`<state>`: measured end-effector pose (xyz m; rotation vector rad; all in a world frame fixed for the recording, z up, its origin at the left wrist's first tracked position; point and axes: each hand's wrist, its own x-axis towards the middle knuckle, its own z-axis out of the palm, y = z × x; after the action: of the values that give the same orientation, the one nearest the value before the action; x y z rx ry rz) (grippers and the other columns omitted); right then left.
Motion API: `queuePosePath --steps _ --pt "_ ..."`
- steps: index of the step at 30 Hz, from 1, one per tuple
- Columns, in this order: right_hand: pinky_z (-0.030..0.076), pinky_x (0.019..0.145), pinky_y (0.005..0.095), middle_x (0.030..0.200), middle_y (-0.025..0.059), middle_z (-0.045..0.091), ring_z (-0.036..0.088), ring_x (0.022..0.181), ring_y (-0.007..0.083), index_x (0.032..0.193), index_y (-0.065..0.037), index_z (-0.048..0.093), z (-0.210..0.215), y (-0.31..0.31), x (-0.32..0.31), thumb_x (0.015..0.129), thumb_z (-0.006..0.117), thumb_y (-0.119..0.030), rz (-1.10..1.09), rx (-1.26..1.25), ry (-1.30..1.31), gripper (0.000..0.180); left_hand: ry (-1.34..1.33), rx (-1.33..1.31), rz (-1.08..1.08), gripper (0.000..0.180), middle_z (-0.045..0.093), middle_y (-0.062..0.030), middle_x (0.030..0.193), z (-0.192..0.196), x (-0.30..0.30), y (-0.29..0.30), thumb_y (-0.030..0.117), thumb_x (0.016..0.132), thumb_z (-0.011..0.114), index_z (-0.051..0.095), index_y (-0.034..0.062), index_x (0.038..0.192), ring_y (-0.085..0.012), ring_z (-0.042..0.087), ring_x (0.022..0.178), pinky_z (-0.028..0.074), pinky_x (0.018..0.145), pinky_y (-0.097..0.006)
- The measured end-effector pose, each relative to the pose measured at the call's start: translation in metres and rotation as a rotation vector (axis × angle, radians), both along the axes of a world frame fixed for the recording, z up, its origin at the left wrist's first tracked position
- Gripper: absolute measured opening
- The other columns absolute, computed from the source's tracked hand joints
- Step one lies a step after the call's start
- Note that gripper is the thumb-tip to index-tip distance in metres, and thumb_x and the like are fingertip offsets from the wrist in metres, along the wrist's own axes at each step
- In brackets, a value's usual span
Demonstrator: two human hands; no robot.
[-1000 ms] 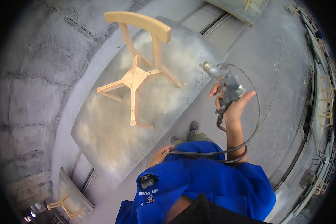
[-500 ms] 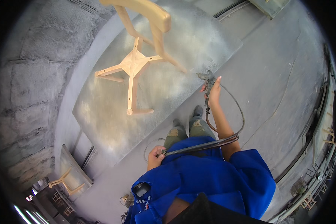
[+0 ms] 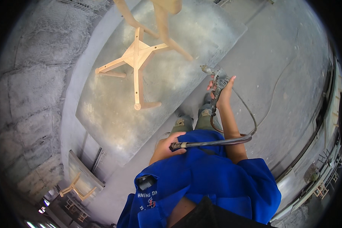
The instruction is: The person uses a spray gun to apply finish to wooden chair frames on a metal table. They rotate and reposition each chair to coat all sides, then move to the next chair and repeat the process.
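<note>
My right hand [image 3: 226, 93] is wrapped round the handle of a grey metal spray gun [image 3: 219, 78], whose nozzle points to the upper left. From the gun a dark hose [image 3: 216, 143] loops down past my forearm and back across my waist. At the other side, my left hand [image 3: 166, 147] grips that hose, thumb and fingers on either side of it. A pale wooden chair frame [image 3: 137, 68] without a seat stands to the left of the gun. Its cross-shaped base and legs show fully, while its backrest is cut off at the top. The gun and the chair are apart.
Under the chair lies a large grey board [image 3: 102, 114] with pale overspray. A rough stone-like wall [image 3: 30, 106] rises at the left. Another wooden chair frame [image 3: 79, 188] rests on a board at the lower left. A thin line [image 3: 279, 83] runs across the right floor.
My left hand has moved up and now wraps more fully round the hose. The spray gun has turned slightly, and the view has shifted, bringing the chair higher in the picture.
</note>
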<state>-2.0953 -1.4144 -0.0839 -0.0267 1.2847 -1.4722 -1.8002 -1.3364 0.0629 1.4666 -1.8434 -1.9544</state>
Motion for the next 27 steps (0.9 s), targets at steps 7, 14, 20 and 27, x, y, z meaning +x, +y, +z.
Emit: queuePosePath --steps 7,14,20,27 --pt "0.034 0.039 0.0251 0.071 0.0088 0.061 0.062 0.061 0.018 0.111 0.001 0.061 0.025 0.021 0.039 0.095 0.011 -0.079 0.075 -0.021 -0.091 0.095 -0.003 0.019 -0.177 0.06 0.068 -0.013 0.094 -0.006 0.019 -0.01 0.047 0.086 0.075 0.058 0.0187 0.137 -0.0297 0.066 0.085 0.05 0.076 -0.036" --pt "0.033 0.037 0.0233 0.07 0.0074 0.059 0.062 0.062 0.0174 0.112 0.001 0.059 0.018 0.041 0.074 0.094 0.012 -0.081 0.183 0.008 -0.028 0.096 0.082 -0.037 -0.204 0.056 0.071 -0.0143 0.112 -0.025 0.045 -0.002 0.05 0.09 0.07 0.059 0.0162 0.134 -0.0329 0.068 0.095 0.052 0.082 -0.038" --pt "0.034 0.036 0.024 0.07 0.0102 0.063 0.063 0.058 0.0186 0.11 0.002 0.062 0.016 0.051 0.091 0.099 0.014 -0.073 0.276 0.042 -0.065 0.089 0.06 -0.038 -0.244 0.056 0.072 -0.0137 0.109 -0.031 0.056 0.0 0.051 0.09 0.069 0.062 0.0142 0.131 -0.0329 0.069 0.092 0.052 0.08 -0.038" --pt "0.034 0.035 0.0238 0.07 0.0104 0.063 0.064 0.058 0.0187 0.108 0.001 0.062 0.01 0.067 0.106 0.098 0.017 -0.074 0.487 -0.02 -0.295 0.088 0.138 -0.122 -0.15 0.053 0.072 -0.0146 0.108 -0.041 0.064 0.012 0.048 0.092 0.068 0.062 0.0131 0.13 -0.0331 0.07 0.09 0.053 0.079 -0.036"
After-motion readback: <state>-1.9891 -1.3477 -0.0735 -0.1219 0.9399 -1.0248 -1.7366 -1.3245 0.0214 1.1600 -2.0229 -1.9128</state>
